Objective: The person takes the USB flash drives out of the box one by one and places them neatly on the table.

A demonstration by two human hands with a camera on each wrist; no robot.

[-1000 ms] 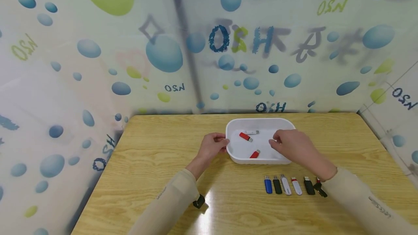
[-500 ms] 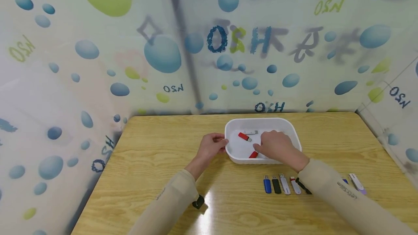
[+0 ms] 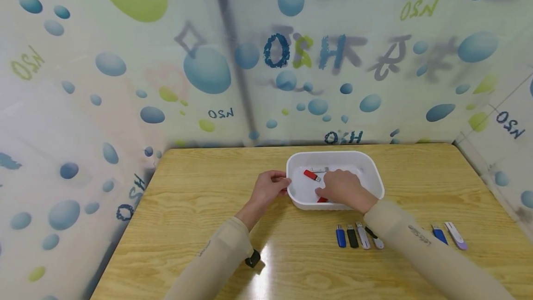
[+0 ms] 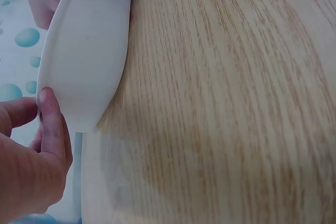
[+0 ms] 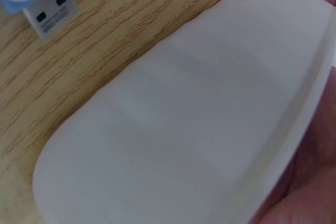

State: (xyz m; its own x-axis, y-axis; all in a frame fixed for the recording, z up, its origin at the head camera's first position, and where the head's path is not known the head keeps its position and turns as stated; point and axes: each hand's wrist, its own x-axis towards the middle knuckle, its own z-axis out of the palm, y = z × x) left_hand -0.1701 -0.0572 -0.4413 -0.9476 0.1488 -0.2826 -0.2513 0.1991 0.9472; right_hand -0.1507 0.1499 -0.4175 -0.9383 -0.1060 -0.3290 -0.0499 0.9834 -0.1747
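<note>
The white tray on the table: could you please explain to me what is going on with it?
A person's left hand pinches the white tray by its rim at the left end. The right hand is inside it, close to a red USB stick; whether it holds anything is hidden. A second red stick and a pale stick also lie in there. On the table in front is a row of more USB sticks, partly hidden by the right sleeve.
</note>
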